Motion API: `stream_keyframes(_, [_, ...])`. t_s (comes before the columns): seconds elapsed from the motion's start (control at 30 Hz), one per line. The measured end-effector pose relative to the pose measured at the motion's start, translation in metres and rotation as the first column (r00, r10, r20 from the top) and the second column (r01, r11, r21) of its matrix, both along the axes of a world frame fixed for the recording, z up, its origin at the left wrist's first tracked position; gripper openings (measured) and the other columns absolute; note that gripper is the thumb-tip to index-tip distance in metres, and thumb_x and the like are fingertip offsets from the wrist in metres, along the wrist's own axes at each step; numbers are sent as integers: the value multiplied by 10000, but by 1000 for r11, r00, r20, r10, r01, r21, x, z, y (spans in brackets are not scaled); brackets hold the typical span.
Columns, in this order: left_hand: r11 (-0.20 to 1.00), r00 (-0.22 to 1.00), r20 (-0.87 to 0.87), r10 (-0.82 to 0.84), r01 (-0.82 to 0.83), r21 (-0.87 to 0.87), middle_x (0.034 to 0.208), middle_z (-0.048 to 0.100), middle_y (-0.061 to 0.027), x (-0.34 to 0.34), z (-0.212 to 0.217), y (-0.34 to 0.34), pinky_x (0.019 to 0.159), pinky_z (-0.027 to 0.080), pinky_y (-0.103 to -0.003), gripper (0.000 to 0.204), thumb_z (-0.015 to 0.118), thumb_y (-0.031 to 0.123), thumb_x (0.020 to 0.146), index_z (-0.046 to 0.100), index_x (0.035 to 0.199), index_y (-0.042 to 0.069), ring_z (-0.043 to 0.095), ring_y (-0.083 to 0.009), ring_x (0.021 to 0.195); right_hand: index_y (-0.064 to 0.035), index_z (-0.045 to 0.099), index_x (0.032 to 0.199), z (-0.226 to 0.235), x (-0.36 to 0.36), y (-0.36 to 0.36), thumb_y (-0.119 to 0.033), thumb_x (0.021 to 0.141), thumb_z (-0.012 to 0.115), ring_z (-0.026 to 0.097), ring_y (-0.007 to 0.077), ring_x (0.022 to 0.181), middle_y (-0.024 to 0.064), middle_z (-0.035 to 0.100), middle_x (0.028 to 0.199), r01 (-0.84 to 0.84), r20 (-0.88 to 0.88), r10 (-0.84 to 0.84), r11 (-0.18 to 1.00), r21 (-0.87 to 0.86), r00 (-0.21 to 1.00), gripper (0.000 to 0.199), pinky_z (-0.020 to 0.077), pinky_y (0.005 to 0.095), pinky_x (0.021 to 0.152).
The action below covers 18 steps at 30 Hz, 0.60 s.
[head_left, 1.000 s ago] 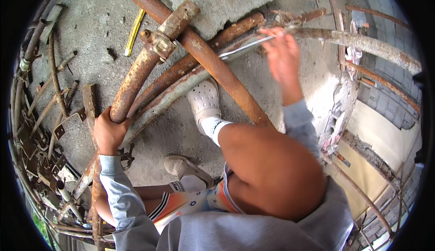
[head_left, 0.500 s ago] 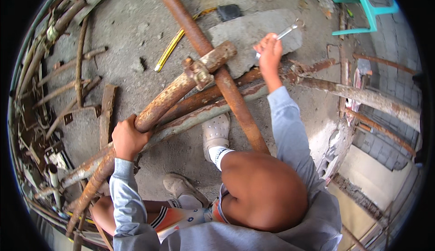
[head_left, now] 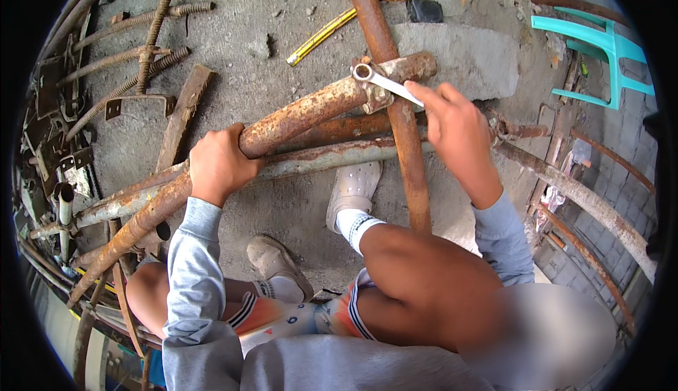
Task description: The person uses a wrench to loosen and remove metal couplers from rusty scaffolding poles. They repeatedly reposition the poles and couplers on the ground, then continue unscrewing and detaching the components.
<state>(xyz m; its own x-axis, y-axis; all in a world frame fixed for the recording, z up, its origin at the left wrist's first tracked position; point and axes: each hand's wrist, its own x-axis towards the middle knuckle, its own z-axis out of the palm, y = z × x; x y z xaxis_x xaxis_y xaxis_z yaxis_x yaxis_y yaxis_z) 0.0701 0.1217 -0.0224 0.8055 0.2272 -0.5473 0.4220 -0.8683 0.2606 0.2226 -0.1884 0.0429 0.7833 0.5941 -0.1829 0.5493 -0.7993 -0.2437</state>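
Observation:
My left hand is wrapped round a thick rusty pipe that slants from the lower left up to the right. Near its far end, a rusty scaffold clamp sits where a second rusty pipe crosses underneath. In my right hand is a silver ring wrench, gripped by one end. Its ring end lies over the clamp's bolt area; whether it is seated on a nut I cannot tell. The palm side of my right hand is hidden.
A grey pipe runs beneath the rusty one. Rusty bars and scrap crowd the left. Beyond the clamp lie a flat concrete slab, a yellow strip and a black block. A turquoise plastic stool stands far right.
My right hand has brought the wrench from over the slab back left to the clamp. My left hand keeps its hold on the pipe. The whole view has shifted.

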Motion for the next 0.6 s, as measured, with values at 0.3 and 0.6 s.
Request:
stream_keyframes(0.3, [1000,1000,5,-17,17,-1,845,730,-208,0,1,-1,779,580,-467,381,812,344,668,719,916,71,722,-394,830,-208,697,1312,-12,-9,6,-58,915,624,650,339,715,85,623,946,35,21,-35,999,-35,999,431,565,439,672])
stream_keyframes(0.6, [1000,997,73,-17,16,14,822,727,-197,-8,-5,0,742,584,-468,377,812,356,672,722,915,82,722,-389,807,-206,707,1307,-38,75,-29,-67,904,688,568,175,557,27,639,818,-524,126,520,852,4,845,427,495,361,502])
